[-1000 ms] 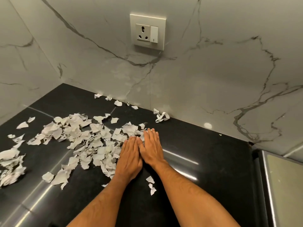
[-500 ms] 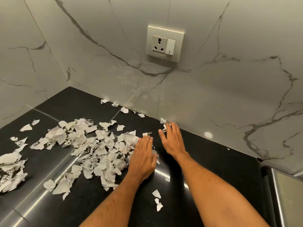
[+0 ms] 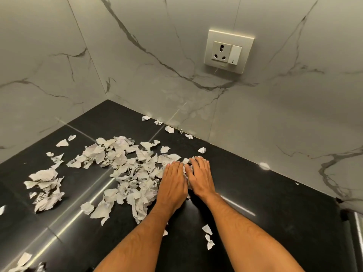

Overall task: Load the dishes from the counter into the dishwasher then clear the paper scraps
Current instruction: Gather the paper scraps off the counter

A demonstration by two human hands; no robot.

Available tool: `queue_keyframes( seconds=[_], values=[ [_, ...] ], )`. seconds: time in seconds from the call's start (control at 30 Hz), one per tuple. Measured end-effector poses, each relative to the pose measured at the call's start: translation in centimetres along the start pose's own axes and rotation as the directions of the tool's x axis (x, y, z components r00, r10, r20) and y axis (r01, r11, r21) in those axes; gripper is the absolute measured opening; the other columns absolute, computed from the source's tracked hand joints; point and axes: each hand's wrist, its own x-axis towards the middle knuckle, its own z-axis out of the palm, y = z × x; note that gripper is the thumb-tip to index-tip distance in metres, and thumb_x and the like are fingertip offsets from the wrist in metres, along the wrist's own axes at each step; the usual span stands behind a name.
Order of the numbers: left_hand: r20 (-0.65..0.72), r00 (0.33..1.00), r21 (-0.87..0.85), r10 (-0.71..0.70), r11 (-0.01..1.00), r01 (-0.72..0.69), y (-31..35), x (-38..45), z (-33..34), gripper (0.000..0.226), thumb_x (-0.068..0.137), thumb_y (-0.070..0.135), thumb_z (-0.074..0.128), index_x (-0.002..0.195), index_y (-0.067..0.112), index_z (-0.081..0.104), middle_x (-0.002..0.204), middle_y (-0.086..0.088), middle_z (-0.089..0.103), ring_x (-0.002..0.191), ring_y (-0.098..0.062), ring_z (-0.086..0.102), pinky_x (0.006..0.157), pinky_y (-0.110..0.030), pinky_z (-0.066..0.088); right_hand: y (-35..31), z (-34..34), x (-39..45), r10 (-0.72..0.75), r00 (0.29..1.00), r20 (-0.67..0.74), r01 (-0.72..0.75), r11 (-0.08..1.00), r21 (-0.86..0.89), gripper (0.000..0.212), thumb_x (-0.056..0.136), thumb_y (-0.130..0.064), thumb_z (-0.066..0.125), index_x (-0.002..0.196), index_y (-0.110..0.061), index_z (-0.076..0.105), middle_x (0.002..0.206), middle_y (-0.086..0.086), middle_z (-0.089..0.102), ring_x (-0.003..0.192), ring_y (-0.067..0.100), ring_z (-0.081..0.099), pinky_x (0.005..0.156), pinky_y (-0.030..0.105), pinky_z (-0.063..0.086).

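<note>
Torn white paper scraps [image 3: 125,167] lie spread in a loose heap on the black counter [image 3: 265,203]. My left hand [image 3: 172,185] lies flat, palm down, on the heap's right edge. My right hand [image 3: 199,176] lies flat beside it, fingers straight, with a few scraps under its fingertips. A smaller pile of scraps [image 3: 45,189] sits further left. A few stray scraps [image 3: 208,235] lie between my forearms. No dishes are in view.
Marble walls [image 3: 255,124] meet in a corner behind the counter, with small scraps [image 3: 169,129] along the back edge. A wall socket with switch [image 3: 228,52] is above. A metal edge [image 3: 358,228] shows at the far right.
My right hand reached out to the scraps near the back wall, then drew back beside the left hand, bringing scraps in to the heap. The view has tilted and shifted.
</note>
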Motion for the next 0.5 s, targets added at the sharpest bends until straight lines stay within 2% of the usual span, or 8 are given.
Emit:
queue_keyframes(
  seconds=[0.13,0.23,0.33,0.5],
  values=[
    [-0.089,0.995,-0.056,0.043,0.997,-0.048,-2.1,-1.0,-3.2,0.054,0.093,0.017,0.042,0.146,0.004,0.043,0.149,-0.012,0.047,0.144,-0.021,0.037,0.125,-0.037,0.02,-3.0,1.3,-1.6,-0.027,1.0,-0.001,0.027,0.997,0.074,0.085,0.094,-0.078,0.009,0.139,-0.022,0.054,0.147,-0.001,0.043,0.14,0.015,0.032,0.12,0.041,0.029],
    [-0.165,0.986,-0.038,0.026,0.999,-0.032,-5.0,-2.5,-5.6,0.053,0.094,0.014,0.049,0.146,0.005,0.043,0.15,-0.012,0.046,0.145,-0.021,0.035,0.125,-0.037,0.019,-5.3,2.3,-2.5,-0.065,0.997,0.043,0.06,0.993,0.1,0.078,0.096,-0.076,0.018,0.142,-0.023,0.051,0.152,0.001,0.038,0.144,0.015,0.028,0.121,0.039,0.029],
    [-0.238,0.958,-0.053,-0.163,0.987,0.154,-8.5,-5.0,-7.0,0.057,0.096,0.017,0.052,0.149,0.004,0.037,0.154,-0.015,0.04,0.148,-0.024,0.03,0.126,-0.039,0.014,-7.2,3.3,-2.8,-0.092,0.993,0.076,0.086,0.994,0.075,0.074,0.098,-0.073,0.022,0.145,-0.022,0.047,0.154,0.002,0.035,0.145,0.017,0.026,0.121,0.043,0.028],
    [-0.234,0.82,-0.119,-0.522,0.853,0.509,-14.4,-10.2,-6.9,0.064,0.101,0.033,0.044,0.155,0.007,0.023,0.162,-0.014,0.026,0.153,-0.025,0.015,0.127,-0.041,0.006,-9.0,4.5,-3.0,-0.123,0.99,0.069,0.125,0.992,-0.015,0.072,0.099,-0.073,0.024,0.151,-0.026,0.039,0.161,0.004,0.026,0.152,0.022,0.019,0.124,0.048,0.024]
  ],
)
